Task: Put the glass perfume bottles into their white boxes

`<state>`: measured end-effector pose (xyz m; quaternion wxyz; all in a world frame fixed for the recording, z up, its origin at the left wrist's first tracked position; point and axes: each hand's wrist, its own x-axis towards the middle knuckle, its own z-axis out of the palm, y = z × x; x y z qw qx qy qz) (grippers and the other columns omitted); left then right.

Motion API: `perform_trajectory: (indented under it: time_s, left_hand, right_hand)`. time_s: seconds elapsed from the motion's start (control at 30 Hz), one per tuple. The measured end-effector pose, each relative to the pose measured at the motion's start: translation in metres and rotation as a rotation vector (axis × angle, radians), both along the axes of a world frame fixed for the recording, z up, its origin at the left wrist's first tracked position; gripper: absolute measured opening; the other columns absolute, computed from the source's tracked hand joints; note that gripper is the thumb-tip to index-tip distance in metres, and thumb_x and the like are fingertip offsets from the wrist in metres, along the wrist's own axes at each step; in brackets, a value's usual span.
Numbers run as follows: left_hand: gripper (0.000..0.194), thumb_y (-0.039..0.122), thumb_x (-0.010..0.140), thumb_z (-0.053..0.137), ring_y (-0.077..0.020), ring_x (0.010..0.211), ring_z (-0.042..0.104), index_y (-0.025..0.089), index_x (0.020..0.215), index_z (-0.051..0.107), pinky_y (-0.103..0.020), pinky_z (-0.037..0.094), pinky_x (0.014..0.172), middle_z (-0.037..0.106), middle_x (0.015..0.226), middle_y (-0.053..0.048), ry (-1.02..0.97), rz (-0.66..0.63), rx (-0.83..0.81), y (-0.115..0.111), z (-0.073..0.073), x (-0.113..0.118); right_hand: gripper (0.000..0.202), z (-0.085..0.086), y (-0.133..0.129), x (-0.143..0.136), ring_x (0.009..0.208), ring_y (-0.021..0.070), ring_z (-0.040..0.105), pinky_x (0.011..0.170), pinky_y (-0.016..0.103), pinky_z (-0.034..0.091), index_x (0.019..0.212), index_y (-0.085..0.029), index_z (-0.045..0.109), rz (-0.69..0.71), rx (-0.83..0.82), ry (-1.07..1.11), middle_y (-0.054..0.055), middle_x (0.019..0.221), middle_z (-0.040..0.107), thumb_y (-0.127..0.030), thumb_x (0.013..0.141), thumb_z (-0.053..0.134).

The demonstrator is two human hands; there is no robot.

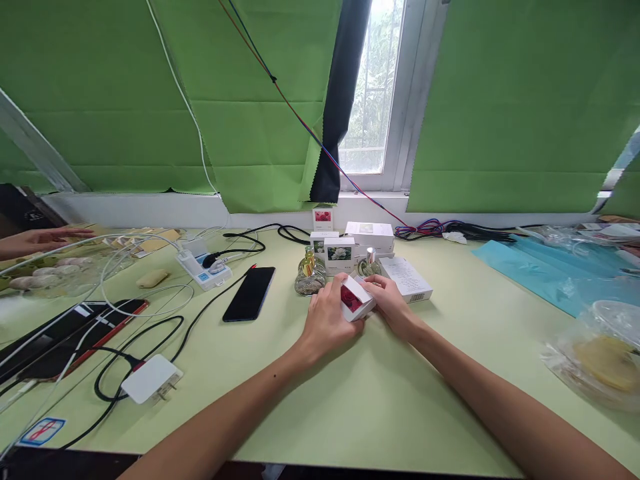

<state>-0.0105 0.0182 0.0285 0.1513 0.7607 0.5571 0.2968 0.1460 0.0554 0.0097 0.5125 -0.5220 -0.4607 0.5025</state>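
"Two forearms [230, 408] reach up from the bottom edge. To what?"

"To the hands, mid-table [400, 407]. The left hand [329, 312] curls around a small white box [357, 299] with a red flower, tilted between both hands. The right hand [393, 303] bends its fingers at the box's right side; whether they grip, I cannot tell."

"What could go wrong?"

"Two glass bottles [309, 280] stand just beyond; a forward knuckle could tip one, and perhaps the white-flower box [340, 255] behind. A slack left hold could drop the box."

"Where is there room?"

"Toward the front edge, the table is bare. Rightward it runs open to a plastic bag [600, 357]. Leftward, a phone [249, 295] and charger [153, 378] narrow the way."
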Motion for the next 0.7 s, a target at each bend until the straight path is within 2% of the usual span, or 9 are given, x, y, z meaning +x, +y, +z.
perform_trajectory:
  time_s: [0.3,0.53,0.6,0.7]
  left_hand:
    - [0.07,0.026,0.066,0.073,-0.0301,0.104,0.062,0.025,0.13,0.045,-0.044,0.045,0.092,0.065,0.112,-0.006,-0.007,-0.004,0.021,0.0013,-0.0033,-0.0004]
    - [0.072,0.035,0.071,0.076,-0.0309,0.104,0.063,0.026,0.135,0.042,-0.044,0.048,0.09,0.065,0.116,-0.008,-0.071,0.016,0.041,0.0019,-0.007,0.0009]
    - [0.074,0.039,0.073,0.076,-0.0313,0.106,0.063,0.027,0.137,0.04,-0.044,0.049,0.089,0.065,0.12,-0.009,-0.107,0.025,0.046,0.0015,-0.0073,0.002]
    - [0.077,0.039,0.074,0.075,-0.0326,0.111,0.062,0.028,0.14,0.037,-0.046,0.05,0.091,0.063,0.126,-0.01,-0.145,0.058,0.06,0.0008,-0.007,0.004]
  right_hand:
    - [0.031,-0.0025,0.0008,0.0007,0.063,0.0177,0.06,0.057,0.028,0.046,0.079,-0.019,0.067,0.004,0.037,-0.043,0.002,0.07,0.068,-0.046,0.067,0.075]
    - [0.047,-0.0004,-0.0015,-0.0019,0.068,0.019,0.063,0.059,0.028,0.047,0.081,-0.019,0.069,0.01,0.224,-0.157,0.004,0.076,0.07,-0.065,0.082,0.063]
    - [0.047,0.0019,-0.004,-0.0025,0.066,0.0185,0.063,0.059,0.028,0.048,0.085,-0.02,0.069,0.034,0.26,-0.172,0.004,0.077,0.07,-0.066,0.085,0.06]
    - [0.046,0.0039,-0.0071,-0.002,0.067,0.0184,0.066,0.06,0.029,0.051,0.103,-0.021,0.068,0.073,0.284,-0.192,0.004,0.089,0.071,-0.062,0.084,0.065]
